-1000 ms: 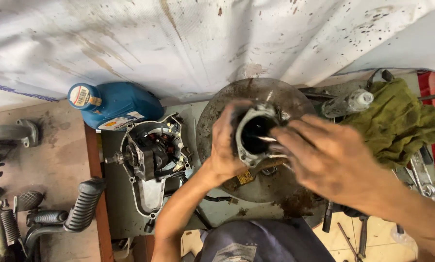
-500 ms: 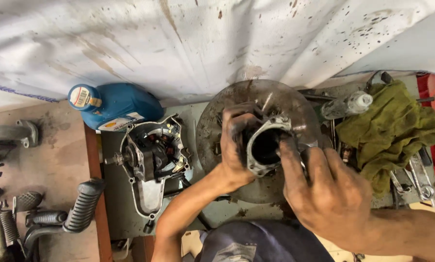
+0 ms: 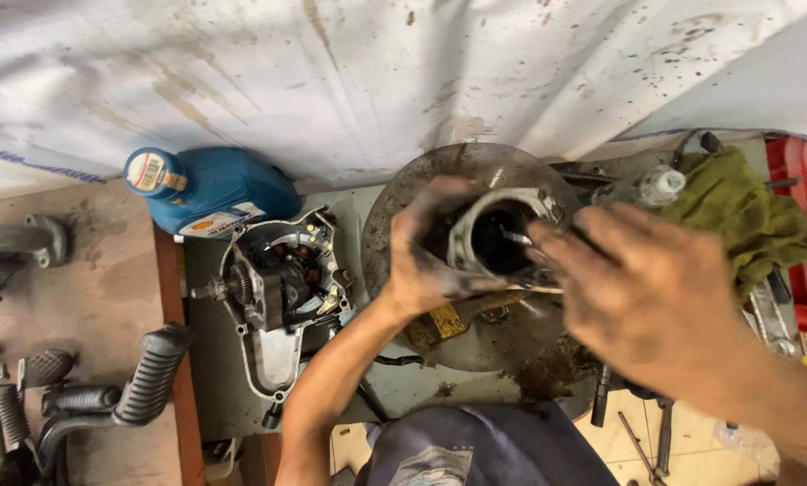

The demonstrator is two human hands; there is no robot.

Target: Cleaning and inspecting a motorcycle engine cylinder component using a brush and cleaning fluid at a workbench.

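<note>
Above the round pan (image 3: 439, 351) on the desk (image 3: 214, 360), a metal cylinder (image 3: 498, 236), bore facing up. Left hand (image 3: 430, 256) clenched around its side wall; right hand (image 3: 642, 292) blurred, fingertips at the rim, grip impossible to tell. Probably heavy and rigid, slick with oil and grime. Best held by the outer wall or flange, away from the sharp bore edge. Nearby: engine cover (image 3: 282, 288) to the left, blue oil bottle (image 3: 210, 191) behind it, green rag (image 3: 741, 211) to the right.
</note>
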